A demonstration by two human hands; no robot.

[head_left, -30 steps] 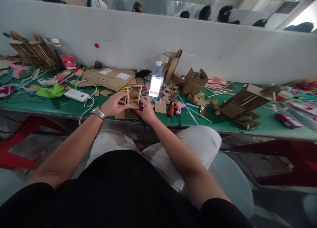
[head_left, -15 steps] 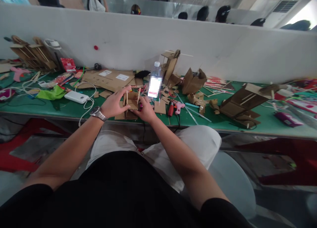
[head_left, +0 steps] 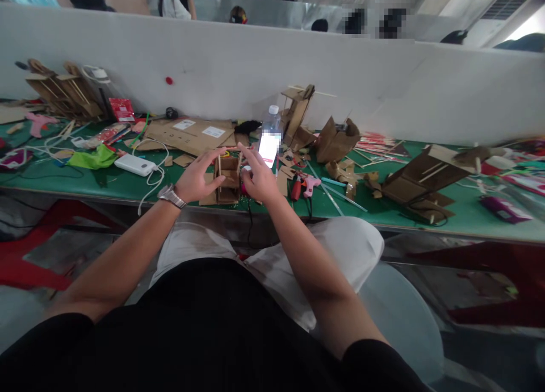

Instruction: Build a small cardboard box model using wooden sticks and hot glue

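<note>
A small cardboard frame with wooden sticks [head_left: 227, 179] stands at the front edge of the green table [head_left: 128, 184]. My left hand [head_left: 196, 178], with a watch on its wrist, hovers just left of the frame, fingers stretched out and apart. My right hand [head_left: 258, 179] is just right of the frame, fingers extended toward a lit phone [head_left: 269, 147]. A small dark red object [head_left: 244, 188] lies under my right palm. Neither hand holds the frame.
Cardboard sheets [head_left: 189, 133], a white power bank [head_left: 134, 165] with cable, a water bottle [head_left: 271, 119], glue guns [head_left: 309, 183], larger cardboard models [head_left: 419, 179] and scraps cover the table. A white partition [head_left: 383, 91] backs it. Red stools stand below; other people sit beyond the partition.
Both hands have let go of the cardboard frame and opened, lifting slightly away from it. The frame now stands alone on the table.
</note>
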